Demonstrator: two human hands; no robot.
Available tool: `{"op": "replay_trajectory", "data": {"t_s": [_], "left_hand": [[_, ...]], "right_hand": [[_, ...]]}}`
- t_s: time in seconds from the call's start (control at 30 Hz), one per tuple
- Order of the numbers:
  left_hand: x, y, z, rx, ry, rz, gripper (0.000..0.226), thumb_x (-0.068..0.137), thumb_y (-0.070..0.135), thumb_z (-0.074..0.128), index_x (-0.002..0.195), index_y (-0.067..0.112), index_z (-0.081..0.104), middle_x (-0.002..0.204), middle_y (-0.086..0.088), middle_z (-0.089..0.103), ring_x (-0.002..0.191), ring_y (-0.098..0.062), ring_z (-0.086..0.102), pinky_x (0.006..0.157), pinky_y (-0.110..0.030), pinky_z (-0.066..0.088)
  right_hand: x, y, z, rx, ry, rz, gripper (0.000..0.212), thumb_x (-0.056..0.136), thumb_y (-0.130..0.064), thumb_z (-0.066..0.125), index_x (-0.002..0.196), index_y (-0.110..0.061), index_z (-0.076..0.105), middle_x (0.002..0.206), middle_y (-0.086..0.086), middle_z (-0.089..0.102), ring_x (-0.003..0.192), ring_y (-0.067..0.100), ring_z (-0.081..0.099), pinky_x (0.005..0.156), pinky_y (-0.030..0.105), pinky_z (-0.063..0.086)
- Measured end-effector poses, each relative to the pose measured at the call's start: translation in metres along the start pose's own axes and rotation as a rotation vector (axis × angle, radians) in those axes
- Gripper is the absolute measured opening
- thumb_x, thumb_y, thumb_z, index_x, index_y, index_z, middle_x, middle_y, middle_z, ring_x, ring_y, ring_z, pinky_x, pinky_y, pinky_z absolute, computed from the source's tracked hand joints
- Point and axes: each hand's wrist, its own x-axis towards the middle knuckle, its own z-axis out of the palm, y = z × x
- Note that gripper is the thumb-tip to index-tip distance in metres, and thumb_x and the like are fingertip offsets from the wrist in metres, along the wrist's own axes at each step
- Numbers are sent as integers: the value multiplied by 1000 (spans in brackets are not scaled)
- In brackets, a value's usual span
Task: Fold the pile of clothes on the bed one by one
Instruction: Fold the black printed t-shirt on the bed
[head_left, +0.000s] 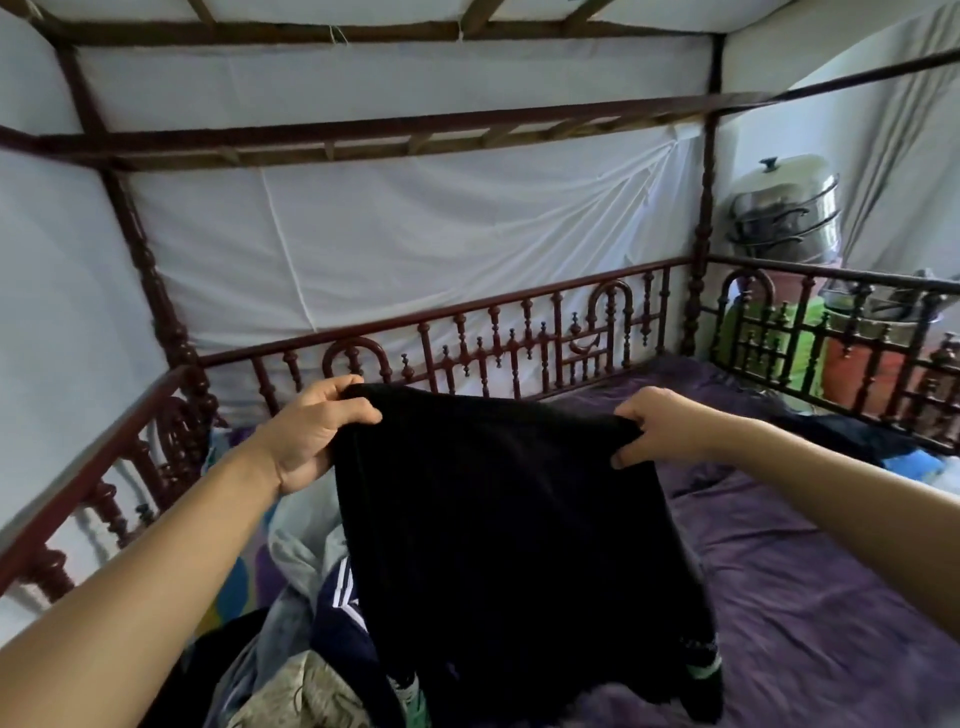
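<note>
Currently you hold the black knit garment (509, 530) up by its top edge, your left hand (311, 431) and right hand (657, 431) each pinched shut on a corner at equal reach. Its long axis hangs straight down between your arms. Bare purple bedsheet (805, 597) lies to its right; the heap of unfolded clothes (311, 649) sits lower left, so laying it flat likely means swinging right.

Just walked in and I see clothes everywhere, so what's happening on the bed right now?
A person is folding laundry. Their left hand and right hand each grip a top corner of a black knit garment, holding it up spread out above the purple bedsheet. It isn't folded yet. An unfolded pile of mixed clothes, including a navy piece with white stripes, lies below on the left.
</note>
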Motion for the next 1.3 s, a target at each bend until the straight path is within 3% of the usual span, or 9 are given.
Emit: {"op": "replay_trajectory", "data": {"t_s": [0.13, 0.23, 0.37, 0.67, 0.73, 0.87, 1.0, 1.17, 1.3], "left_hand": [[6, -9, 2, 789, 15, 251, 36, 69, -12, 66, 61, 18, 46, 51, 10, 47, 51, -9, 45, 46, -13, 35], [20, -12, 6, 1087, 283, 482, 27, 75, -3, 59, 67, 14, 40, 55, 3, 43, 55, -18, 43, 49, -31, 27], [41, -4, 1, 1024, 490, 710, 20, 82, 5, 56, 97, 11, 43, 75, -9, 54, 71, -33, 50, 61, -35, 31], [74, 48, -16, 1075, 884, 645, 21, 83, 13, 49, 104, 13, 48, 91, -29, 62, 87, -49, 57, 67, -44, 34], [76, 35, -13, 1039, 839, 532, 20, 84, 10, 52, 103, 11, 55, 99, -29, 63, 95, -48, 57, 75, -46, 42], [77, -10, -4, 677, 680, 194, 25, 87, 1, 44, 99, 4, 66, 111, -23, 64, 102, -35, 59, 86, -35, 44], [68, -14, -7, 381, 408, 72, 21, 93, 12, 48, 78, 18, 61, 98, -16, 65, 90, -28, 58, 81, -38, 48], [36, 26, -23, 790, -122, 158, 56, 49, 56, 88, 91, 24, 68, 89, 3, 72, 81, -10, 66, 75, -28, 52], [45, 61, -41, 1193, 1, 299, 45, 51, 29, 92, 88, 13, 71, 83, -12, 72, 73, -16, 63, 73, -39, 53]], "right_hand": [[-18, 2, 0, 159, 180, 46, 22, 72, -6, 79, 64, -12, 60, 59, -7, 53, 61, 10, 50, 53, 20, 36], [-27, -26, -22, 438, 293, 13, 18, 74, 4, 75, 70, -12, 66, 62, -4, 61, 63, 8, 56, 61, 18, 43], [-38, -78, -46, 629, 368, -68, 25, 79, 10, 67, 102, 14, 58, 90, 25, 63, 85, 29, 60, 86, 47, 49], [-47, -105, -64, 340, 183, 48, 41, 72, -7, 81, 108, 0, 62, 110, 26, 65, 101, 31, 65, 91, 40, 54], [-45, -94, -47, 254, -32, 151, 47, 73, -10, 81, 117, -7, 63, 112, 11, 67, 96, 20, 67, 87, 29, 55], [-44, -66, 7, 291, -327, 317, 22, 74, -4, 78, 94, 2, 71, 98, 22, 71, 89, 35, 67, 87, 47, 51], [-40, -36, 22, 540, -87, 355, 20, 75, 8, 69, 94, 12, 66, 92, 24, 67, 84, 30, 61, 86, 42, 48], [-38, -27, 10, 986, 212, 309, 26, 86, 12, 52, 108, 2, 63, 91, 14, 70, 78, 24, 67, 81, 34, 56], [-35, -47, -25, 958, 473, 159, 14, 90, -4, 59, 86, -16, 65, 84, 11, 67, 77, 23, 65, 76, 35, 57]]}}
